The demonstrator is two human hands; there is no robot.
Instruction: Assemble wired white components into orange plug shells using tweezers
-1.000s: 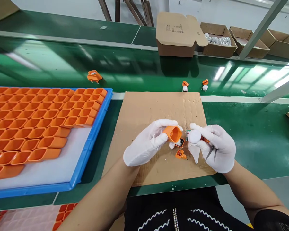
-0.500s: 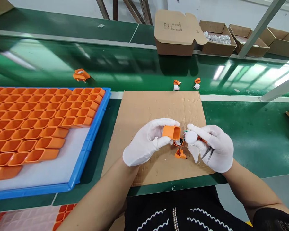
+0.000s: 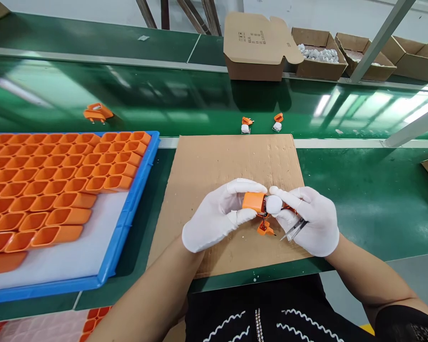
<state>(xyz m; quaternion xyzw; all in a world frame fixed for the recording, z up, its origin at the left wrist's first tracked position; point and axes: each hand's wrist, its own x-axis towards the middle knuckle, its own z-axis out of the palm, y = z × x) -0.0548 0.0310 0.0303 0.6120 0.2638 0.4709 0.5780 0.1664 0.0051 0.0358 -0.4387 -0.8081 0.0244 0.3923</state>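
A hollow orange plastic casing (image 3: 252,201) is gripped between thumb and fingers of the white-gloved left hand (image 3: 219,216), mouth turned toward the right. A white round-faced component (image 3: 274,204) is pinched by the white-gloved right hand (image 3: 314,221) at that mouth; seating can't be told. Slim metal tweezers (image 3: 295,229) are also held in the right hand. A small orange plug piece (image 3: 265,228) is seen just below the gap between hands, above a flat brown cardboard sheet (image 3: 207,164).
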